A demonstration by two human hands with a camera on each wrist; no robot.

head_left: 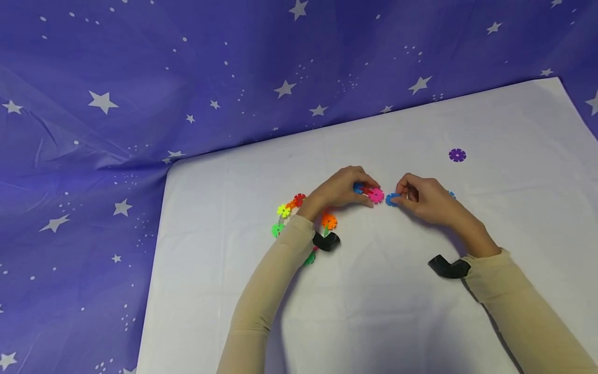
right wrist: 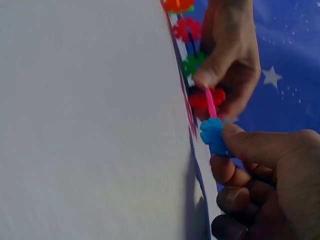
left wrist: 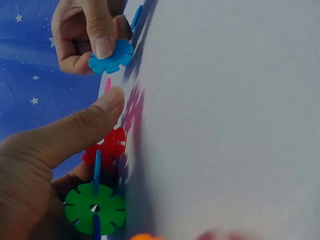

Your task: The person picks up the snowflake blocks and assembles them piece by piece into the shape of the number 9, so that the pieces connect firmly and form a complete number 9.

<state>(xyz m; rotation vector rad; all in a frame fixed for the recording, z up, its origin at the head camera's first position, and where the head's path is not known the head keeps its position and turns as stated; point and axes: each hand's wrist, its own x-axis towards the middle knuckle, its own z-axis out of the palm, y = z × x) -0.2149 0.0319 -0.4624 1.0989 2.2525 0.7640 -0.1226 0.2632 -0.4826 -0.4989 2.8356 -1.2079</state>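
My left hand (head_left: pixel 343 188) grips the end of a chain of interlocking flower-shaped discs. A pink disc (head_left: pixel 376 195) sticks out past its fingertips. A red disc (left wrist: pixel 112 145) and a green disc (left wrist: pixel 95 209) show beside that hand in the left wrist view. Just to the right, my right hand (head_left: pixel 427 200) pinches a blue disc (right wrist: pixel 214 136) between thumb and index finger. This blue disc faces the pink one; in the right wrist view their edges overlap, and whether they touch I cannot tell. Part of the chain is hidden under the left wrist.
More of the chain curves round the left forearm, including a yellow disc (head_left: pixel 283 210) and an orange disc (head_left: pixel 329 222). A purple disc (head_left: pixel 457 155) lies alone toward the back right. Another blue disc (head_left: pixel 451 194) peeks out behind my right hand. White cloth (head_left: pixel 374 322) covers the table.
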